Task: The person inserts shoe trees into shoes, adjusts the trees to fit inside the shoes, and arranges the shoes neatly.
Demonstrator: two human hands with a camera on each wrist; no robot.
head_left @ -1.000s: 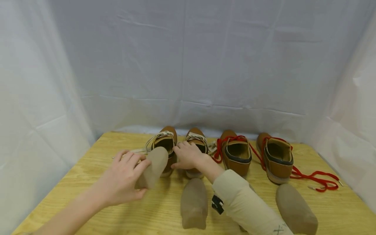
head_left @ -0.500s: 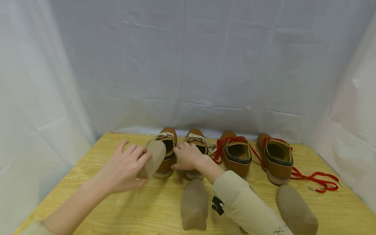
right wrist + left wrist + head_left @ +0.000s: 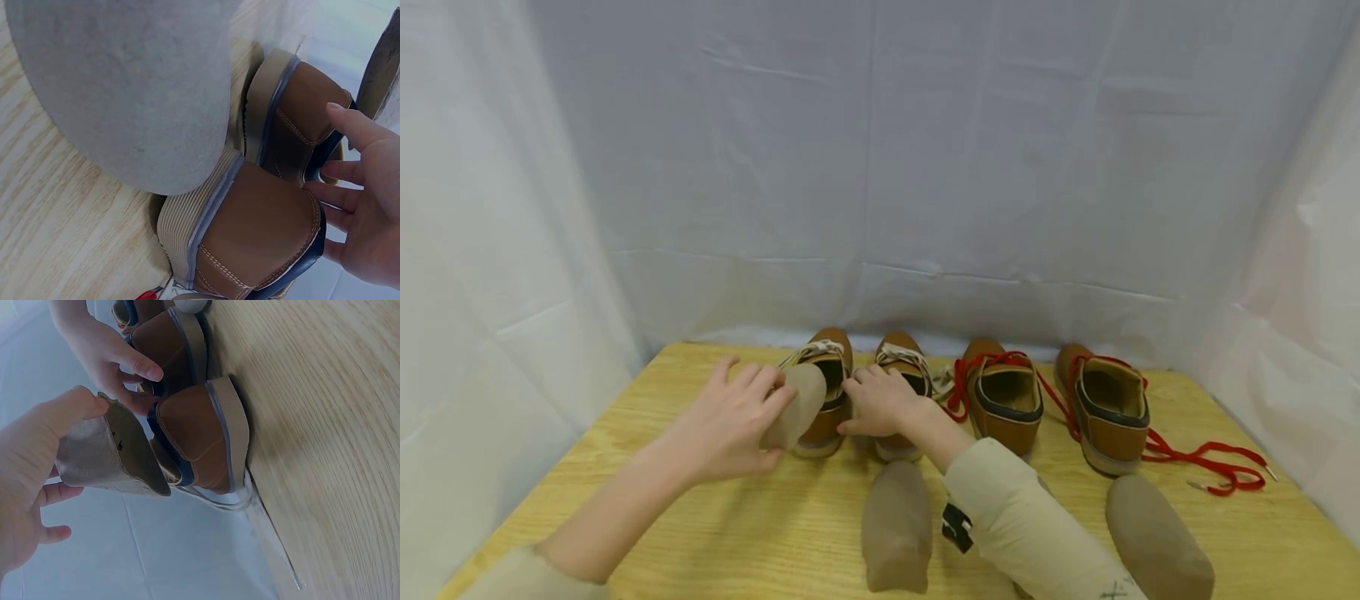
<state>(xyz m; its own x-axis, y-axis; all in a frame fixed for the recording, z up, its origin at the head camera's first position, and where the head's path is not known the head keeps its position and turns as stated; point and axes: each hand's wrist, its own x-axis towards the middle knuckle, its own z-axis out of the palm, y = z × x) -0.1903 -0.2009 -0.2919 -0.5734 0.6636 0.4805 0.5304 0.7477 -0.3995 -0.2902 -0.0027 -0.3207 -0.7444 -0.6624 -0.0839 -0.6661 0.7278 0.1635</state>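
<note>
A greyish-beige, hollow shoe insert (image 3: 805, 407) is held between the thumb and fingers of my left hand (image 3: 733, 425). Its rounded end points at the opening of the leftmost brown shoe (image 3: 822, 432), just behind that shoe's heel; in the left wrist view a gap shows between insert (image 3: 94, 453) and shoe (image 3: 187, 422). My right hand (image 3: 883, 400) reaches over the second brown shoe (image 3: 897, 447). Its fingers look lightly bent, with fingertips (image 3: 337, 172) at the collar of the leftmost shoe. Both of these shoes have cream laces.
Two more brown shoes (image 3: 1011, 425) with red laces (image 3: 1213, 462) stand to the right. Similar inserts (image 3: 897, 529) lie on the wooden table (image 3: 647, 517) in front. A small black-and-white item (image 3: 957, 527) sits by the right sleeve. White sheeting (image 3: 865, 167) surrounds the table.
My left hand has moved a little forward, carrying the insert and turning it closer over the leftmost shoe's heel. The right hand has stayed almost still.
</note>
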